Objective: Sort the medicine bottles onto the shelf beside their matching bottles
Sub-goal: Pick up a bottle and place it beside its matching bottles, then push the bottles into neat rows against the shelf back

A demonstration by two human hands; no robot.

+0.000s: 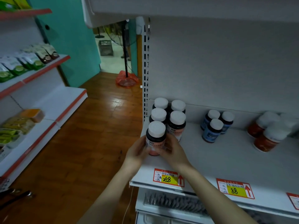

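A dark bottle with a pink label and white cap (155, 138) stands at the front left of the white shelf (226, 159). My left hand (136, 152) holds its left side and my right hand (174, 151) holds its right side. Right behind it stand several matching pink-label bottles (177, 125) in two rows. Three blue-label bottles (212, 128) form a group in the middle of the shelf. Red-label bottles (267, 136) stand at the right.
Price tags (168, 177) hang on the shelf's front edge. Another shelf unit with green snack packets (19, 65) lines the left side of a wooden-floor aisle (89, 135). A fan stand with a red bag (127, 80) is at the aisle's far end.
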